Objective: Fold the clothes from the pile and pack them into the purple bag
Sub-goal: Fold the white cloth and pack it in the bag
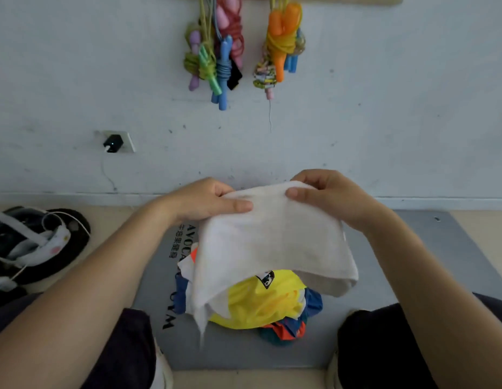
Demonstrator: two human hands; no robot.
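I hold a white cloth (pixel 272 242) up in front of me above the pile. My left hand (pixel 204 202) pinches its top edge on the left and my right hand (pixel 331 196) pinches the top edge on the right, thumbs on the near side. The cloth hangs down and drapes over the pile of clothes (pixel 261 301), where a yellow garment with a black badge lies on top of blue, orange and teal pieces. The pile sits on a grey mat (pixel 398 276) between my knees. No purple bag is in view.
A wall stands close behind the mat, with bundled skipping ropes (pixel 216 57) and an orange bundle (pixel 283 43) hanging on it. A wall socket with a black charger (pixel 113 143) is at the left. Dark shoes and a white strap (pixel 33 242) lie on the floor at far left.
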